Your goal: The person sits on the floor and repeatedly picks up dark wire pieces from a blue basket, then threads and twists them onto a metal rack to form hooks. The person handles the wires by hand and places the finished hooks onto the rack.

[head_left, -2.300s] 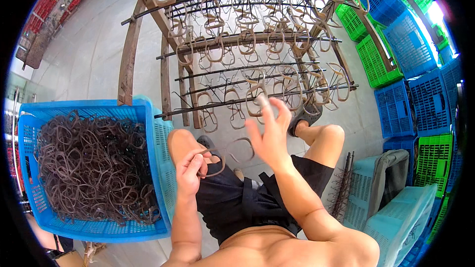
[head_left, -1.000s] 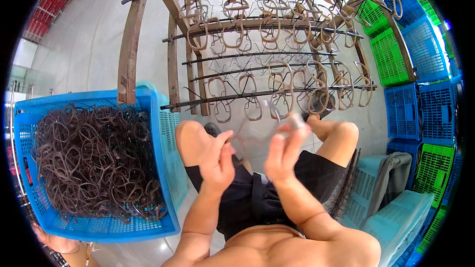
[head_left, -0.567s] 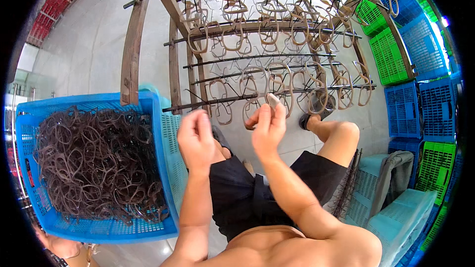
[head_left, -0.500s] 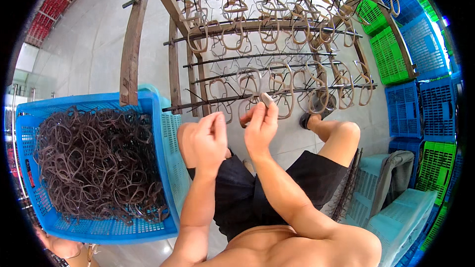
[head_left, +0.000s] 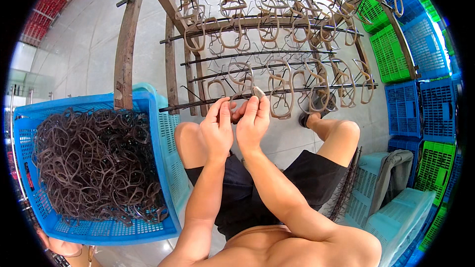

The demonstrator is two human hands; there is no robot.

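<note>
The left hand has come in beside the right hand, and the gap that stood between them a moment ago is all but closed, so both now work at the same spot along the nearest rod. The spectacle frame has shifted leftward with the right hand, opening more space between it and the next hanging frame. The right hand pinches it between thumb and fingertips, its rims standing up beyond the fingers, just above the rod; the left hand's thumb and forefinger are pressed together, though what lies between them is hidden. Counted: two hands, one frame at the fingers, and one blue basket at the left, heaped with dark frames too tangled to number. About six other frames hang along the nearest rod, perhaps more, since they overlap there. One wooden rack carries the rods, and two pale teal crates stand at the right.
</note>
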